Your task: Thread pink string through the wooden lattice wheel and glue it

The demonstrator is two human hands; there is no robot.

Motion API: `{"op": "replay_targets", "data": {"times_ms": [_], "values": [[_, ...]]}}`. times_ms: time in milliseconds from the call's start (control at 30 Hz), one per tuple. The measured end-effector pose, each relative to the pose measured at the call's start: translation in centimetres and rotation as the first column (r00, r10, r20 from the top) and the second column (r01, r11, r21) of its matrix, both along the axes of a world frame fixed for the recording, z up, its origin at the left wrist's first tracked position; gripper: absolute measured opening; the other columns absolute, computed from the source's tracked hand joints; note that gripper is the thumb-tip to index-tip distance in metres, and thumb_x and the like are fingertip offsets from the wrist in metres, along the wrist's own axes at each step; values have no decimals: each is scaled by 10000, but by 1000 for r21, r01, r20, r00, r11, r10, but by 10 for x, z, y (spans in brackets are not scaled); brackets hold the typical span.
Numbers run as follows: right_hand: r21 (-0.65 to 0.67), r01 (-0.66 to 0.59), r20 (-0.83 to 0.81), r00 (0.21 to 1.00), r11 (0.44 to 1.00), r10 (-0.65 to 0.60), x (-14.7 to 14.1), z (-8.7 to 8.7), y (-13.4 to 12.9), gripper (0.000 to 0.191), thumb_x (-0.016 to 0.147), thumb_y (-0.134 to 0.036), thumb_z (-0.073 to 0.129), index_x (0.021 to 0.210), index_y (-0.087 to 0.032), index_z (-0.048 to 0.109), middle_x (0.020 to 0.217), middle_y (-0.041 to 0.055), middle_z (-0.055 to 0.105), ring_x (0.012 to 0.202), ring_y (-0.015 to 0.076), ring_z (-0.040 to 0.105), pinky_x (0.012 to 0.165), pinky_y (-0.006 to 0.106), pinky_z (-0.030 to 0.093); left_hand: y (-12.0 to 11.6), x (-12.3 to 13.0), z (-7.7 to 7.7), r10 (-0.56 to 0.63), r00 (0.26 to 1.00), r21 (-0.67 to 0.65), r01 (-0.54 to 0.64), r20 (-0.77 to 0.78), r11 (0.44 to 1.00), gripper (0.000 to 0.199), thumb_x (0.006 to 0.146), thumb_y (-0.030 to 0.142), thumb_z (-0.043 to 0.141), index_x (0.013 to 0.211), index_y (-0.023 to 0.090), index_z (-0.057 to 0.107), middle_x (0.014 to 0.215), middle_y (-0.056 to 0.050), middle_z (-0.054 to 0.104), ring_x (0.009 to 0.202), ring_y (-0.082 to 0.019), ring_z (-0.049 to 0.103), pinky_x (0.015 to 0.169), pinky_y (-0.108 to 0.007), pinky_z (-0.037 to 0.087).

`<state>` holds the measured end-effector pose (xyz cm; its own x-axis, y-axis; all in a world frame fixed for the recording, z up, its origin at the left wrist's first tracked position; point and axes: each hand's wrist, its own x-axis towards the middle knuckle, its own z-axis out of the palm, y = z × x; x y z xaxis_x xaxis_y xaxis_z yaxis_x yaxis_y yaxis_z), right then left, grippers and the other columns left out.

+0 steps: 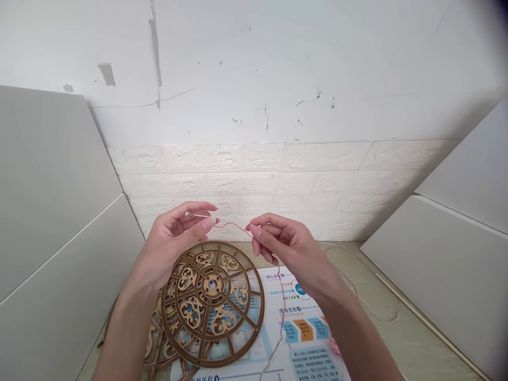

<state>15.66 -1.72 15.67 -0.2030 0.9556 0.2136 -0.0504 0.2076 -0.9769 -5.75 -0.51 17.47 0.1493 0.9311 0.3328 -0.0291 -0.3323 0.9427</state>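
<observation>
Holding thin red thread (234, 226) up in a narrow pinch

Gripping it between the fingertips of left hand (174, 241) and right hand (283, 246), above a fretted wooden disc (212, 323) and a glossy printed leaflet (305, 328), facing a white embossed-brick wall (254, 180)

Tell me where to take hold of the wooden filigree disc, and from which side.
Grip the outer rim of the wooden filigree disc at its lower right, coming from above on the right. The disc lies flat on the printed leaflet, and that solid rim stretch looks free, while the left hand pinching the thread hangs over the upper left.
</observation>
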Motion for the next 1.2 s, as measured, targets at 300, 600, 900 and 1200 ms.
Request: {"op": "replay_targets", "data": {"times_ms": [300,600,900,1200], "values": [[-10,-76,5,997,997,76,0,-4,3,413,815,-557,723,924,-171,625,619,-5,624,503,86,403,494,249,300,9,14,-7,71,901,-216,25,428,976,306,693,262,897,962,205,763,945,4,714,694,-56,678,624,-66,570],[-55,-247,-150,960,967,237,3,-2,0,357,919,-516,628,992,-169,665,750,30,677,588,104,506,587,265,394,12,11,-4,147,866,-252,-26,479,967,167,805,147,774,969,175,756,994,-15,727,611,-29,634,576,-65,569],[-21,-139,-97,986,990,137,-4,-3,-1,376,778,-487,793,844,-175,595,711,29,695,546,88,453,529,245,365,15,6,-5,122,891,-228,-21,437,973,261,784,152,789,1040,173,747,1050,-34,723,634,-38,645,578,-73,579],[0,-47,-131,990,999,46,-12,-6,-1,342,808,-501,745,801,-185,614,667,9,661,499,90,456,459,235,362,13,8,-7,30,931,-201,48,365,978,473,780,220,802,1236,240,677,1328,-64,633,575,7,574,525,-54,516]]}}
